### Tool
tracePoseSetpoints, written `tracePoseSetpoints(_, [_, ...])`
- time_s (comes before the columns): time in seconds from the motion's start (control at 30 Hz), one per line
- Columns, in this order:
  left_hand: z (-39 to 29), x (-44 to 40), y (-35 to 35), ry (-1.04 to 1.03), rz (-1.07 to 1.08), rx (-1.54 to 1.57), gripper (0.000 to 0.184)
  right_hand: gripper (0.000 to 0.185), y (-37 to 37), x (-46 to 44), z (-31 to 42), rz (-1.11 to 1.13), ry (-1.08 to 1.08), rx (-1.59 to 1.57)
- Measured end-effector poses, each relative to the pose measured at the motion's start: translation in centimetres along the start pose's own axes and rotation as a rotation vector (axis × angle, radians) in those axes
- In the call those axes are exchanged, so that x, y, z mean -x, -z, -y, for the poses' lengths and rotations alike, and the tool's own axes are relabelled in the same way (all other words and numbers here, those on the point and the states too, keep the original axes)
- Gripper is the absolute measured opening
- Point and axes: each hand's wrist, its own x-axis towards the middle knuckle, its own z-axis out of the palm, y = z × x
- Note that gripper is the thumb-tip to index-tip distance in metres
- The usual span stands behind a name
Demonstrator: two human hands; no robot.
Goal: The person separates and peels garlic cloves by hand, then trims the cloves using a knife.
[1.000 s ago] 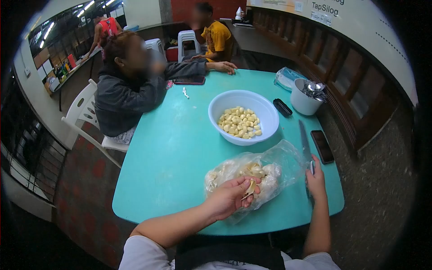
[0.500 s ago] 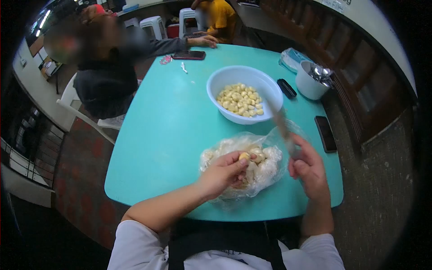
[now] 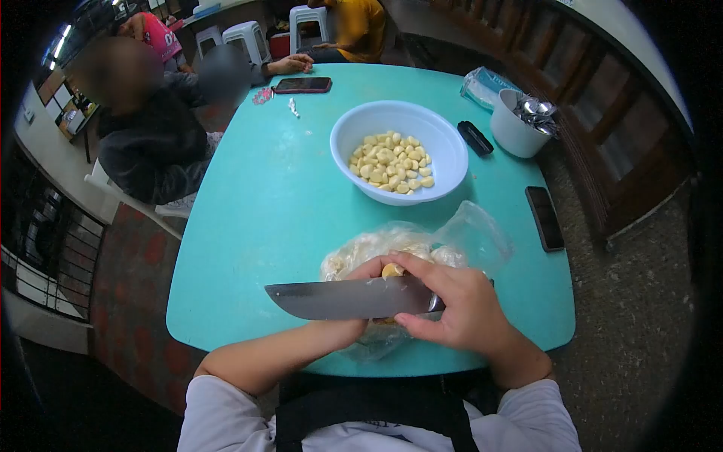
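My right hand (image 3: 468, 307) grips a wide-bladed kitchen knife (image 3: 339, 300), its blade lying crosswise and pointing left. My left hand (image 3: 369, 269), partly hidden behind the blade, holds a garlic clove (image 3: 392, 270) just above the knife's upper edge. My right fingertips are at the clove as well; whether they touch it is hard to tell. Beneath both hands lies a clear plastic bag (image 3: 473, 235) with whitish garlic (image 3: 354, 255) in it. Beyond the bag stands a pale blue basin (image 3: 452, 177) holding many peeled garlic cloves (image 3: 388, 162).
On the turquoise table (image 3: 241, 248) are a phone (image 3: 544, 218) at right, a black case-like object (image 3: 475, 138), a white bucket of cutlery (image 3: 520, 132), a blue-white packet (image 3: 486, 87) and another phone (image 3: 303, 85). A person in dark clothing (image 3: 154, 154) sits at left.
My right hand has swung the knife down and left, from upright beside the bag to lying across in front of my left hand. The seated person's hand has shifted slightly left in view.
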Motion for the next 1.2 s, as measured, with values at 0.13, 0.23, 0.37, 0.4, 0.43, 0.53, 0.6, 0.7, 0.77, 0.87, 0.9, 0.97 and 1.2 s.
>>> tracePoseSetpoints(0.13, [-0.4,0.2,-0.2,-0.011,0.026,-0.046,0.037,0.065,-0.6,0.3,0.0,-0.012,-0.1,-0.028])
tracePoseSetpoints(0.23, [0.3,0.2,-0.5,-0.059,0.022,0.026,0.039,0.065,-0.9,0.6,-0.4,0.012,-0.098,0.025])
tracePoseSetpoints(0.37, [0.6,0.3,-0.6,-0.161,-0.012,-0.234,0.039,0.061,-1.7,0.7,-1.2,-0.032,0.038,0.096])
tracePoseSetpoints(0.4, [0.6,0.4,-0.6,-0.162,-0.026,-0.302,0.039,0.061,-2.0,0.7,-1.4,-0.05,0.051,0.102])
tracePoseSetpoints(0.43, [0.6,0.5,-0.7,-0.163,-0.039,-0.369,0.039,0.061,-2.3,0.7,-1.5,-0.068,0.064,0.107])
tracePoseSetpoints(0.53, [1.4,0.7,-0.9,-0.249,-0.066,-0.407,0.04,0.06,-3.0,0.7,-1.7,-0.098,0.077,0.116])
tracePoseSetpoints(0.6, [1.8,0.9,-1.1,-0.312,-0.091,-0.368,0.038,0.059,-3.5,0.6,-1.9,-0.123,0.097,0.131])
tracePoseSetpoints(0.7, [2.1,0.8,-1.1,-0.394,-0.118,-0.411,0.034,0.059,-3.5,0.5,-1.7,-0.143,0.111,0.119])
tracePoseSetpoints(0.77, [2.1,0.9,-1.1,-0.423,-0.141,-0.453,0.031,0.057,-3.2,0.3,-1.5,-0.132,0.1,0.063])
tracePoseSetpoints(0.87, [1.6,1.0,-1.2,-0.401,-0.159,-0.492,0.028,0.054,-3.0,0.3,-1.6,-0.122,0.038,-0.135])
tracePoseSetpoints(0.9, [1.1,1.0,-1.4,-0.372,-0.141,-0.511,0.027,0.053,-3.2,0.5,-2.0,-0.144,0.002,-0.242])
tracePoseSetpoints(0.97, [0.6,0.7,-1.1,-0.34,-0.088,-0.544,0.027,0.053,-2.9,0.9,-2.3,-0.118,-0.111,-0.492])
tracePoseSetpoints(1.2, [-0.9,-0.7,0.5,-0.01,0.011,-0.166,0.026,0.056,-1.8,2.2,-5.8,0.039,-0.257,-1.019])
